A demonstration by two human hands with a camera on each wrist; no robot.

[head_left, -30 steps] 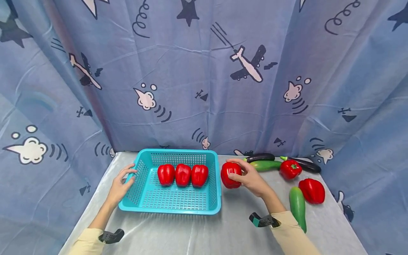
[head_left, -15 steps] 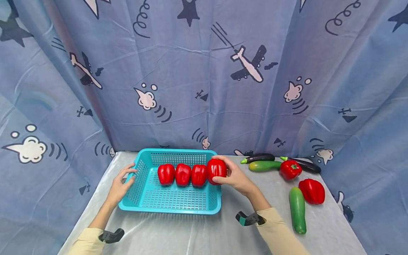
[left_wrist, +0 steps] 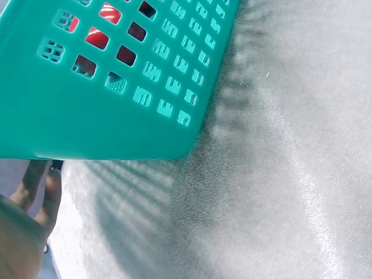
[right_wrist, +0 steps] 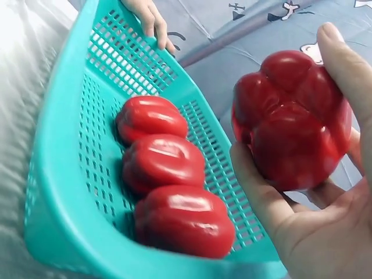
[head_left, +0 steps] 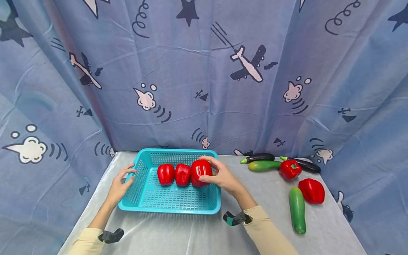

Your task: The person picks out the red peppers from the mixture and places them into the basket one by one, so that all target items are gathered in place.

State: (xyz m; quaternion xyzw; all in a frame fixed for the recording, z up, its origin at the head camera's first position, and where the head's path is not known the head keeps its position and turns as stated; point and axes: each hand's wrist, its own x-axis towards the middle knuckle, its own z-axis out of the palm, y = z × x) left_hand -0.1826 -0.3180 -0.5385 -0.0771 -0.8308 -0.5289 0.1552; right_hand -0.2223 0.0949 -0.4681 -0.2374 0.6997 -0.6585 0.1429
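My right hand [head_left: 223, 176] grips a shiny red bell pepper [head_left: 201, 173] and holds it above the right part of the turquoise basket [head_left: 169, 211]. In the right wrist view, thumb and fingers curve round this bell pepper [right_wrist: 290, 119], its lobed end facing the camera. Three more red bell peppers lie side by side inside; the left one [head_left: 165, 174] and the middle one [head_left: 183, 175] show fully, the right one is mostly hidden in the head view. My left hand [head_left: 118, 187] rests on the basket's left rim, fingers and thumb spread apart.
On the right of the pale tabletop [head_left: 255, 212] lie two red bell peppers [head_left: 311, 191], a green cucumber-like vegetable [head_left: 298, 210], another green one [head_left: 264, 165] and two dark eggplants [head_left: 261, 158]. A patterned blue curtain [head_left: 204, 88] hangs behind and at both sides.
My right hand has carried the bell pepper leftward, from beside the basket over its right rim to above the rightmost pepper inside. The left hand has stayed in place.
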